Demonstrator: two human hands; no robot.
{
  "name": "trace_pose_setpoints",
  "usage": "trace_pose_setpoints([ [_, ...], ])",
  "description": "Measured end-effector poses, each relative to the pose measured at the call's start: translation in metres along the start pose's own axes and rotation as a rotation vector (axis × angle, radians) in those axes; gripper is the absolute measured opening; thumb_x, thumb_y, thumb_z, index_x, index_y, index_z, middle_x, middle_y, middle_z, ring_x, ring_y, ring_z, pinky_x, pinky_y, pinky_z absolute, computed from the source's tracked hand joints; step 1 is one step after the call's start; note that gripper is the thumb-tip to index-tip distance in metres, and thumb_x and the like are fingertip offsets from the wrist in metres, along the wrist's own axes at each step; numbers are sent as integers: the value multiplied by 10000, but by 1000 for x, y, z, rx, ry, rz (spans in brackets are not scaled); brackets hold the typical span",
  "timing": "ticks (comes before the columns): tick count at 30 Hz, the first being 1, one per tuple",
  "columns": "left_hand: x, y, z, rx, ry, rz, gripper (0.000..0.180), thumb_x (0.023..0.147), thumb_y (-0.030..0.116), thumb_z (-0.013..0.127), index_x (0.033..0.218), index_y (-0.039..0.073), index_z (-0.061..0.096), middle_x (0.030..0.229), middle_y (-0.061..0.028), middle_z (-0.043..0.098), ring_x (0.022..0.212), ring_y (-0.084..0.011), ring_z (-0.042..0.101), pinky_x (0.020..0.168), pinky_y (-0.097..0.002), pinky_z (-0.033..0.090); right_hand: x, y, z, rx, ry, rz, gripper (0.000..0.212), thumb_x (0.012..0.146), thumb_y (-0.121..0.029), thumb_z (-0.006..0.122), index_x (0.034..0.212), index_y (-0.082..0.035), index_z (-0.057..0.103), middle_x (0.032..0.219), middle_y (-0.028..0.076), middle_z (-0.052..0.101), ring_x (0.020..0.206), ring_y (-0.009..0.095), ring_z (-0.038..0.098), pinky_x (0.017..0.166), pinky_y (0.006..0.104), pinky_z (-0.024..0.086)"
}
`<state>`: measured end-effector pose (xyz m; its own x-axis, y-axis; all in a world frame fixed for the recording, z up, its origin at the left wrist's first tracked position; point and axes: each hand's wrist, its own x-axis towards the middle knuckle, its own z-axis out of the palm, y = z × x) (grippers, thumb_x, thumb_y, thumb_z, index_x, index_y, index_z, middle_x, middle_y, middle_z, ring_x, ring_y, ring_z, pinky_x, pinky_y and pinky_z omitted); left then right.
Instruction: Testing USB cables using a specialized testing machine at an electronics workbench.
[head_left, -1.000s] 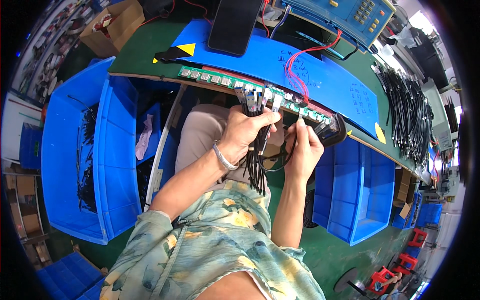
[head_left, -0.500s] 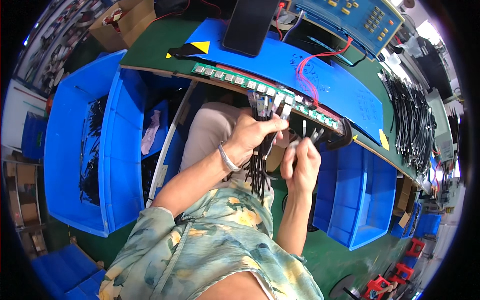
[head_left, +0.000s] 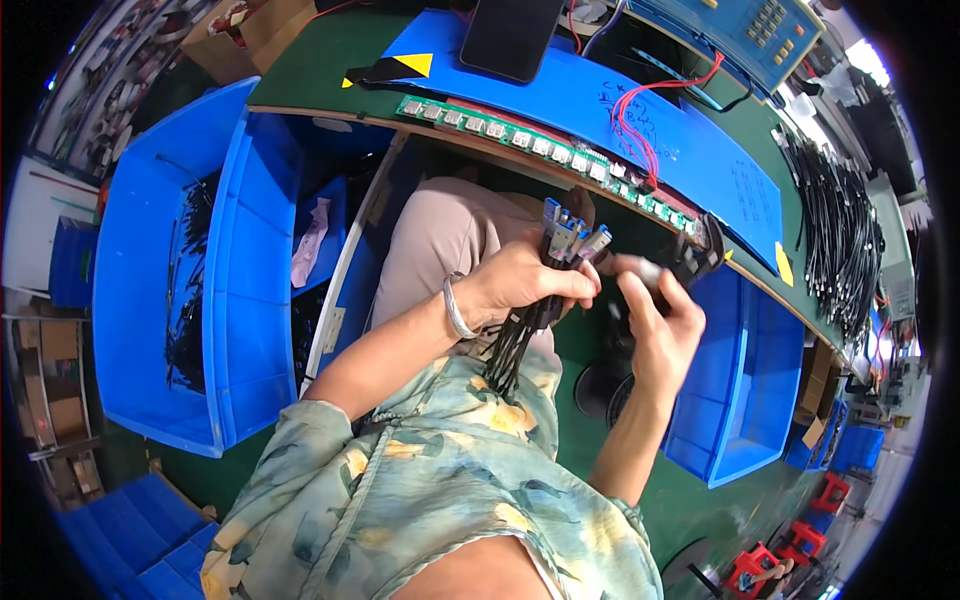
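Cables bunched in the left hand, one plug in the right.
Left hand (head_left: pixel 520 285) grips the cable bundle (head_left: pixel 530 320) tight, plugs (head_left: pixel 570 238) fanned above the fist; right hand (head_left: pixel 662 325) pinches one connector (head_left: pixel 640 268) (partly hidden). A loose grip could drop cables into the lap; tugging sideways could tangle them.
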<state>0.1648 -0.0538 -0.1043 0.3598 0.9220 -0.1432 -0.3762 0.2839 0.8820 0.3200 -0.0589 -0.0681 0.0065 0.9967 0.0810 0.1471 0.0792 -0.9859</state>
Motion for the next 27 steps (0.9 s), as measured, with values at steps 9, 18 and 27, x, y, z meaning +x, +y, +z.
trace_pose_setpoints([
  [9,0,-9,-4,-31,-74,85,254,695,27,602,939,7,534,701,-52,566,620,-120,545,563,-240,446,4,4,25,358,-114,66,58,726,-17,633,776,0,609,594,-15,531,449,3,354,387,164,230],
  [18,-9,-15,3,-140,171,254,169,723,42,598,879,-23,587,769,-78,614,671,-128,582,622,-233,472,7,17,18,327,28,-15,94,707,0,643,800,2,626,616,-39,540,449,-19,338,385,146,200],
  [27,-10,-8,-9,-223,103,54,156,737,89,592,854,-8,558,722,-89,581,614,-147,566,566,-258,471,5,15,20,349,-97,42,156,689,0,659,840,13,620,622,-33,541,453,-10,323,388,159,198],
])
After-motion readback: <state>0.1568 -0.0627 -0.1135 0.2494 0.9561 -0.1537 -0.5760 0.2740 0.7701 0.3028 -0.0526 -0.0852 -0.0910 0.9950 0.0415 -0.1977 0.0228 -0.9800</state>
